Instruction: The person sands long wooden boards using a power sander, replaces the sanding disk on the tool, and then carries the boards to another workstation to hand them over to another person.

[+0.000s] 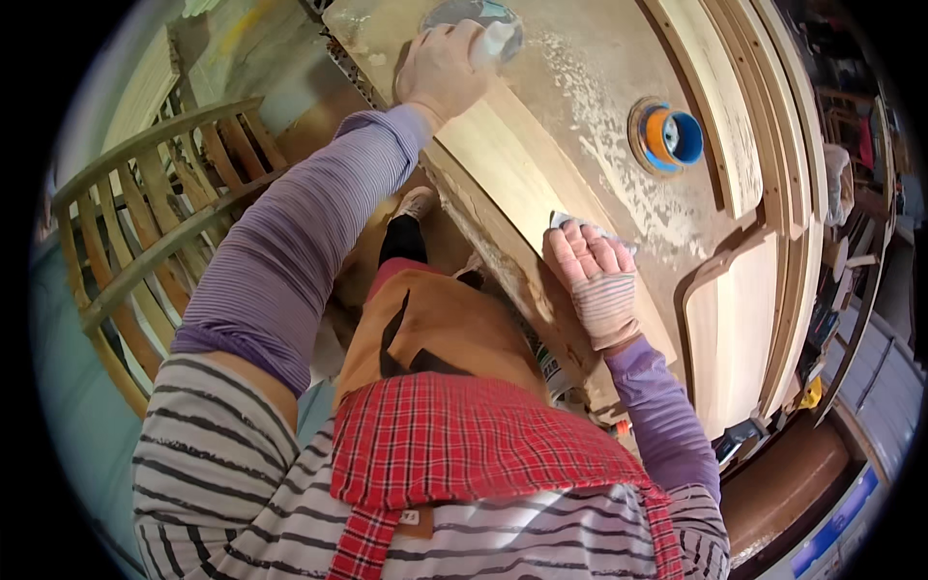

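Observation:
A pale wooden board (512,164) lies along the near edge of a dusty workbench (599,58). My left hand (440,68) is stretched out to the board's far end and grips a small white block (498,41) pressed on the wood. My right hand (592,266), in a striped fingerless glove, is closed on a folded grey piece of sandpaper (563,220) against the board's near end. Both arms wear purple sleeves.
An orange and blue roll of tape (669,137) stands on the bench among sawdust. Curved wooden strips (764,116) and a rounded panel (739,329) lie to the right. A slatted curved wooden frame (145,222) stands at my left.

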Demonstrator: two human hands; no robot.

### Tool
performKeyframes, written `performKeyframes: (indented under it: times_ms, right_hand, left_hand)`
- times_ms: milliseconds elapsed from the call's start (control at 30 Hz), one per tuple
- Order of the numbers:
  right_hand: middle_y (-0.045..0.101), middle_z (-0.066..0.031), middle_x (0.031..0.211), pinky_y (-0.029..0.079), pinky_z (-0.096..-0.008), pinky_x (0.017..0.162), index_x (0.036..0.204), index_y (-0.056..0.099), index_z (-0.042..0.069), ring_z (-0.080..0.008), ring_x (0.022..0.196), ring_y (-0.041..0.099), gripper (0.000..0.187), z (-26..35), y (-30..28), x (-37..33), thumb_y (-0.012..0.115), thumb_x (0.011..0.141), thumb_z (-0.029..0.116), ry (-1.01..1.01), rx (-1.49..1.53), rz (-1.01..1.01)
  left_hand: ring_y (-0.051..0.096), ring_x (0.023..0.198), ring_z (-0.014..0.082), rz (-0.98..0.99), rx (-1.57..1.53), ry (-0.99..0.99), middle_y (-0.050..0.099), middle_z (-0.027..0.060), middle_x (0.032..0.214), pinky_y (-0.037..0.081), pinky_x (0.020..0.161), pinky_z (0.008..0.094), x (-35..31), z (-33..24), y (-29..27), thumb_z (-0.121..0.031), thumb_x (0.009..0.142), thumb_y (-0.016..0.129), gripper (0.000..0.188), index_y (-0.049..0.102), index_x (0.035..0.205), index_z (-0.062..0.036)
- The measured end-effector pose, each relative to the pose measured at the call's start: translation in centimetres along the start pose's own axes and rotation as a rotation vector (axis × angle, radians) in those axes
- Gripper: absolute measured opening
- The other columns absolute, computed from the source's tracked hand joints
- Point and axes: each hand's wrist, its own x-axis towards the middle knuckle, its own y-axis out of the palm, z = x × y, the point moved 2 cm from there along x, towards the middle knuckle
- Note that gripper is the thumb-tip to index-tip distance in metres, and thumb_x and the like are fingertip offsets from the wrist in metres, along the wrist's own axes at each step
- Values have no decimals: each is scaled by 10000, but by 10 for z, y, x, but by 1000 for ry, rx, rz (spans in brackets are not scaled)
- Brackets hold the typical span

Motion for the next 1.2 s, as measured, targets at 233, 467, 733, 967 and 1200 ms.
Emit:
performKeyframes:
  times_ms: [233,467,733,967,1200]
  right_hand:
    - [626,-55,1259,442,-364,963,1318,547,110,-211,1162,570,466,3,-4,77,617,859,162,38,35,-19]
    - [651,-40,1195,468,-379,916,1281,564,105,-199,1071,600,436,1,3,59,624,853,158,12,-1,-106]
    - [651,-51,1202,475,-369,918,1255,585,113,-199,1049,612,414,-3,0,16,613,844,153,-14,-1,-48]
    - [604,-72,1307,408,-387,1019,1329,545,85,-224,1189,545,469,-3,-3,91,560,867,158,-25,61,40]
    - [637,-90,1244,476,-387,954,1260,591,92,-242,1084,604,414,1,7,92,589,852,164,-27,44,-66]
  left_hand:
    - [634,928,312,18,-21,12,667,83,935,472,867,446,-4,7,13,-363,884,675,269,647,1042,-147]
    - [633,923,316,11,-17,-15,666,84,932,468,874,436,-5,1,12,-376,893,666,275,644,1036,-142]
    - [630,979,341,18,-36,-39,669,105,989,468,904,452,-2,-5,3,-406,891,658,324,654,1077,-141]
    - [631,976,340,17,-62,-75,672,102,990,461,905,447,1,5,9,-411,878,662,329,661,1069,-144]
    - [626,956,336,3,-77,-36,667,94,971,460,892,440,3,-1,9,-411,881,661,325,659,1072,-148]
